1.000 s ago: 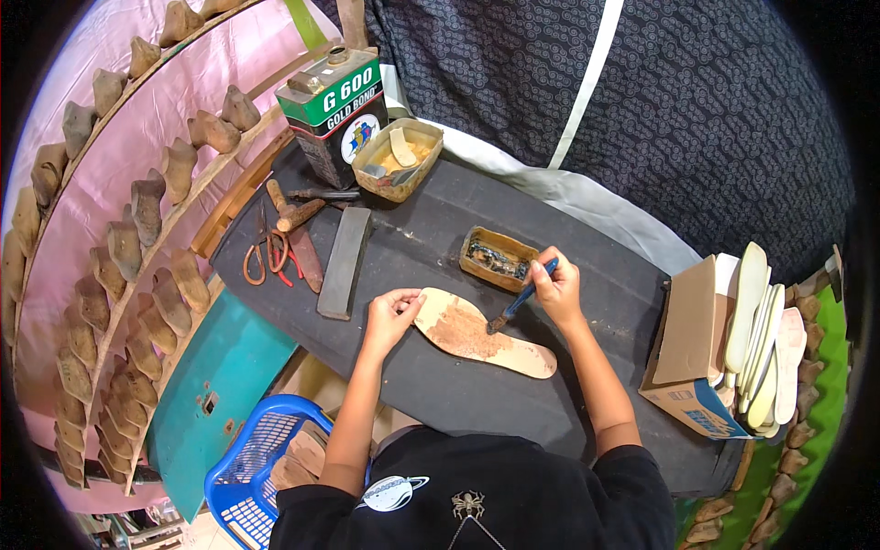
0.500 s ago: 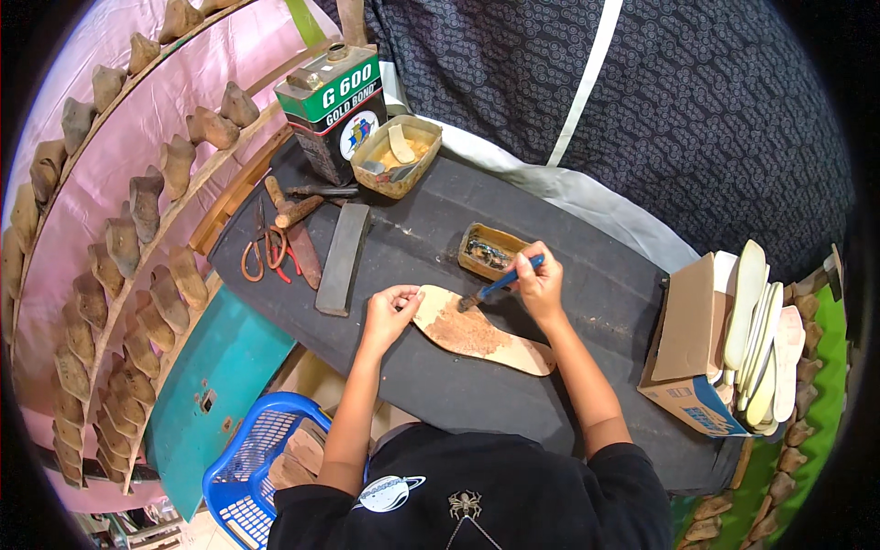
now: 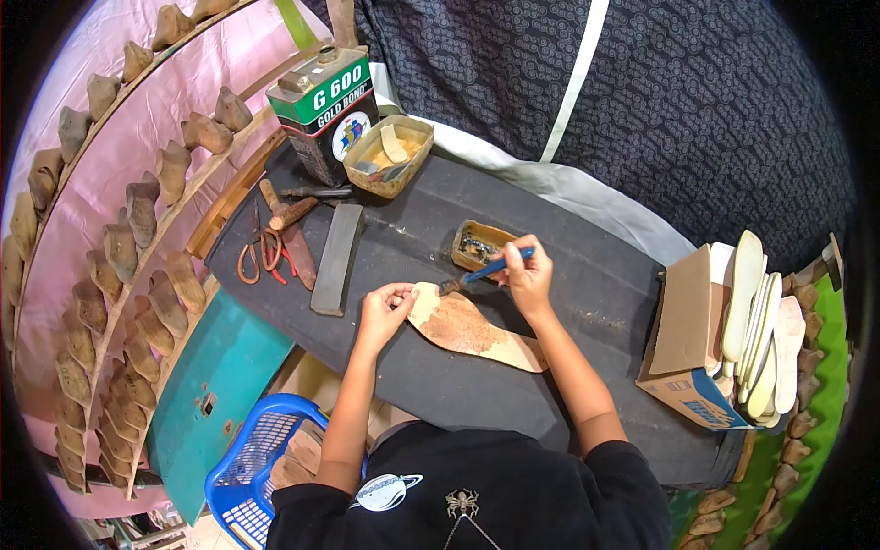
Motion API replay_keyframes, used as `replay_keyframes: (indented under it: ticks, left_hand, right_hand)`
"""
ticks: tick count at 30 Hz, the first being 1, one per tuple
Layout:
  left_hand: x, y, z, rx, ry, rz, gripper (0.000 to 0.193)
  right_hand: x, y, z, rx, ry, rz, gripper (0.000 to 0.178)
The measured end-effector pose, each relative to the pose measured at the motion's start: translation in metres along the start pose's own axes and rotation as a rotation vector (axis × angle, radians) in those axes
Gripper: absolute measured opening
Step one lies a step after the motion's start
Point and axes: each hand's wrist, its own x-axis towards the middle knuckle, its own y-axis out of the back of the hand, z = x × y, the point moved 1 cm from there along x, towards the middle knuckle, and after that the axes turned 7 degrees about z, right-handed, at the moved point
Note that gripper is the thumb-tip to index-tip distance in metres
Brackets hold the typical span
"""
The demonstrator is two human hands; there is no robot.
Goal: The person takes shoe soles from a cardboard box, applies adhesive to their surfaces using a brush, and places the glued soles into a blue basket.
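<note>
A tan shoe insole (image 3: 472, 330) lies flat on the dark tabletop in front of me, its middle coated with a brownish wet layer. Its wide left end is pinched between the fingers and thumb of my left hand (image 3: 387, 312). My right hand (image 3: 529, 277) grips a brush with a blue handle (image 3: 488, 269). Dark bristles touch the insole's upper edge near its left end, beside the brown layer. Just beyond the brush sits a small tray (image 3: 466, 246) with dark, sticky-looking residue, partly hidden by my right hand.
A green-and-black can (image 3: 323, 115) and a yellowish tub (image 3: 389, 181) stand at the far left. Nearer are a dark rectangular block (image 3: 338, 259), a hammer (image 3: 286, 211) and scissors (image 3: 249, 257). On the right, a cardboard box (image 3: 679, 330) holds several pale soles. Shoe lasts (image 3: 119, 240) line racks at left.
The brush tip has moved left and up along the insole, toward its left end and upper edge. My right hand has shifted slightly left. My left hand keeps its hold.
</note>
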Motion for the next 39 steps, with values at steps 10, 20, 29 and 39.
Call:
replay_keyframes:
  ticks: [10,20,29,39]
  left_hand:
    - [0.002,0.001,-0.006,0.040,-0.007,0.002,0.020]
    - [0.004,-0.003,-0.006,-0.097,0.046,-0.021,0.022]
    - [0.004,-0.002,-0.009,-0.102,0.036,-0.067,0.023]
    - [0.003,-0.002,-0.003,-0.098,0.004,0.001,0.022]
  right_hand:
    - [-0.013,0.040,-0.014,-0.223,0.154,-0.030,0.020]
    - [-0.024,0.019,-0.027,-0.017,0.043,0.050,0.017]
    - [-0.041,0.030,-0.015,-0.142,0.152,-0.119,0.015]
    - [-0.052,0.090,-0.040,-0.269,0.208,-0.015,0.014]
